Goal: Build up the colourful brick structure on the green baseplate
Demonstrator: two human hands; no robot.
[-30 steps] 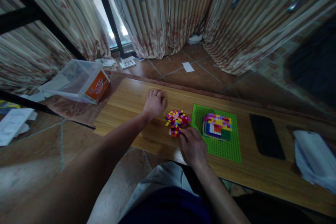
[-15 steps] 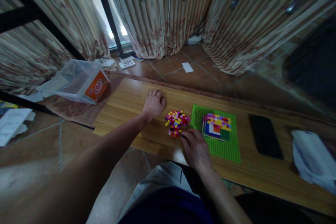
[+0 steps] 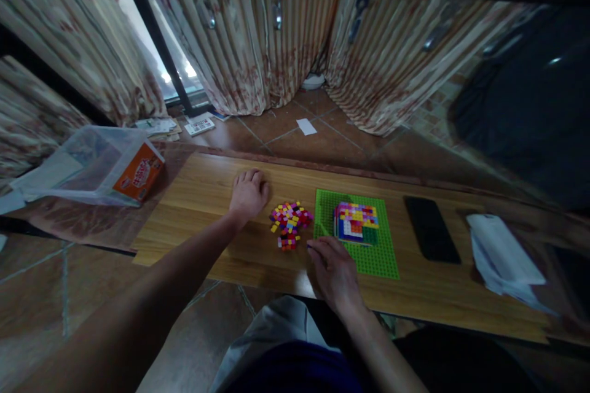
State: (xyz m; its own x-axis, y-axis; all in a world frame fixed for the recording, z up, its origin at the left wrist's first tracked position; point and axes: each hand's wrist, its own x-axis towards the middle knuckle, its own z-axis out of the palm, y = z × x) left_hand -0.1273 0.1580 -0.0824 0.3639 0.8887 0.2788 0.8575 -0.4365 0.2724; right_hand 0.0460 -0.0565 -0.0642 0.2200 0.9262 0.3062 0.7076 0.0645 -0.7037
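Observation:
My left hand (image 3: 249,195) rests palm down on the wooden board, its fingers loosely bent and nothing seen in them. Just right of it lies a loose pile of small toy bricks (image 3: 291,216) in pink, yellow, red and other colours. My right hand (image 3: 332,270) is closed in a pinch at the near left edge of the green baseplate (image 3: 385,258). A tiny dark purple brick (image 3: 309,247) shows at its fingertips. On the baseplate stands a layered block of bricks (image 3: 357,218), multicoloured on top, with white, blue, red and green parts.
The wooden board (image 3: 184,209) is long and low. A black phone (image 3: 432,229) and a white packet (image 3: 504,252) lie to the right. At the left stands a clear plastic bin (image 3: 104,166) with an orange label. Curtains (image 3: 239,55) hang behind; paper (image 3: 306,127) lies on the floor.
The view has shifted, so the board and bin sit further left in it. Both hands keep nearly the same places beside the bricks and baseplate.

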